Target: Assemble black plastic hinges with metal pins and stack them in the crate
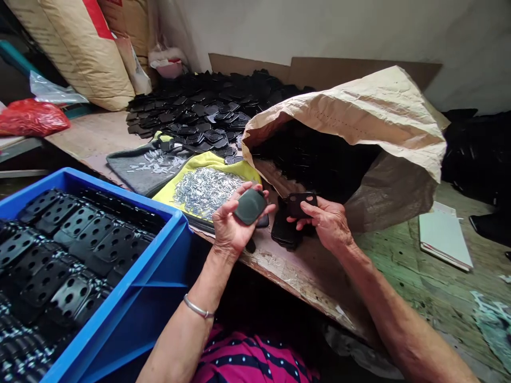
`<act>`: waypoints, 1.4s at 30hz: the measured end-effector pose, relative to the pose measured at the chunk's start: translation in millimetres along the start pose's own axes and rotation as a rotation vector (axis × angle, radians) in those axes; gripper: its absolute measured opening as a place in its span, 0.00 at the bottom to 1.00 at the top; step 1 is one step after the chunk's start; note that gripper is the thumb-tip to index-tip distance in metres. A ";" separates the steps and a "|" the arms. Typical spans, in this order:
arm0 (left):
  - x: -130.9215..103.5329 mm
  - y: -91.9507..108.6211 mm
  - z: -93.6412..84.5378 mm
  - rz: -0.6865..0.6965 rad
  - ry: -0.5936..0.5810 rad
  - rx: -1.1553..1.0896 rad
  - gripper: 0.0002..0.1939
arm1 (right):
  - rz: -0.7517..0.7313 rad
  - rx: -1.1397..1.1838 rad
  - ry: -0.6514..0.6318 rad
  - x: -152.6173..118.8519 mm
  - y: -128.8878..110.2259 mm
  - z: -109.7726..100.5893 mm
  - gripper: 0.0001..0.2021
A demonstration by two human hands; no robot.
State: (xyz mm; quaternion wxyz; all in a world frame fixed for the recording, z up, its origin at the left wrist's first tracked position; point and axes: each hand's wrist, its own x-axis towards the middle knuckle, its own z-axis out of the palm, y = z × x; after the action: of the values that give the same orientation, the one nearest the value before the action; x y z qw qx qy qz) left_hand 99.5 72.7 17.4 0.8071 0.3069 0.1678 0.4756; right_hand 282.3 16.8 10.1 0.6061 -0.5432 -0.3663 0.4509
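Observation:
My left hand [235, 223], palm up, holds a smooth, dark, flat plate with rounded corners [250, 206]. Between the thumb and fingers of my right hand [329, 222] is a black plate with round holes [301, 203]. Just below that plate, a small stack of black plates [284, 234] lies at the table edge. Behind my left hand, a heap of small silver metal pins [207, 190] rests on a yellow cloth [163, 191]. Right behind my right hand gapes a large paper sack [359, 117] with dark pieces inside.
A blue crate [159, 234] at the left holds rows of black holed pieces. Many black plates [207, 106] are piled at the back. Small pale strips [155, 160] lie on a grey cloth. A notebook [445, 236] lies at the right. Full sacks [88, 48] stand back left.

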 end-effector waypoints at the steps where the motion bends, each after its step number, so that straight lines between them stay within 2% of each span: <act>1: -4.1 0.7 0.4 -0.032 0.018 -0.054 0.23 | 0.004 -0.005 -0.005 -1.0 0.4 1.5 0.15; 6: -19.5 0.4 -4.0 -0.201 0.123 -0.214 0.30 | -0.087 -0.082 -0.021 -9.7 0.3 8.8 0.11; 8: -23.3 0.5 -3.8 -0.253 0.163 -0.238 0.29 | -0.123 -0.142 -0.034 -15.0 -0.5 13.6 0.10; 10: -26.1 0.3 -0.9 -0.240 0.223 -0.253 0.26 | -0.103 -0.128 -0.061 -20.0 -1.2 20.1 0.10; 14: -31.1 -3.7 5.9 -0.186 0.332 -0.249 0.22 | 0.023 0.093 -0.160 -25.0 -2.7 31.9 0.12; 16: -34.5 -7.4 6.4 -0.179 0.324 -0.224 0.24 | 0.072 0.147 -0.191 -25.9 -3.9 33.8 0.12; 18: -38.8 -11.2 6.0 -0.171 0.291 -0.192 0.27 | 0.061 0.062 -0.170 -28.0 -5.1 33.8 0.12; 20: -43.6 -14.4 6.9 -0.167 0.285 -0.198 0.26 | -0.106 -0.199 -0.131 -32.6 -4.7 33.9 0.11; 23: -51.3 -18.8 11.1 -0.167 0.354 -0.258 0.18 | -0.618 -0.758 -0.148 -42.9 1.9 39.0 0.10; 25: -55.7 -21.9 12.7 -0.190 0.398 -0.277 0.14 | -0.930 -1.040 -0.196 -50.6 9.6 45.9 0.12; 27: -59.2 -24.5 10.9 -0.257 0.409 -0.305 0.13 | -1.102 -1.171 -0.248 -58.5 16.3 54.4 0.15; 29: -61.8 -25.4 5.8 -0.327 0.415 -0.357 0.12 | -1.160 -1.180 -0.323 -65.6 18.5 62.7 0.18; 32: -65.8 -22.0 -3.3 -0.340 0.468 -0.387 0.11 | -1.110 -1.109 -0.417 -67.8 11.7 70.0 0.20; 34: -69.3 -16.8 -7.8 -0.295 0.515 -0.329 0.11 | -1.030 -1.021 -0.443 -56.9 4.8 68.1 0.15; 37: -75.4 -7.2 -11.9 -0.238 0.496 -0.215 0.11 | -0.876 -0.991 -0.297 -19.5 0.4 55.3 0.09; 39: -78.4 -1.6 -14.3 -0.256 0.470 -0.191 0.12 | -0.700 -1.189 -0.230 11.5 2.4 45.8 0.09; 42: -80.4 4.2 -19.0 -0.309 0.502 -0.215 0.15 | -0.451 -1.487 -0.410 46.8 6.3 41.3 0.12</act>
State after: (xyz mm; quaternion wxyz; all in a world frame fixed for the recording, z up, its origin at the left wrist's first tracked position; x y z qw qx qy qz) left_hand 46.5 10.6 4.1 0.8309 0.0637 0.3555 0.4232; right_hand 257.9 74.6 7.5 0.0826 -0.6240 -0.7757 0.0462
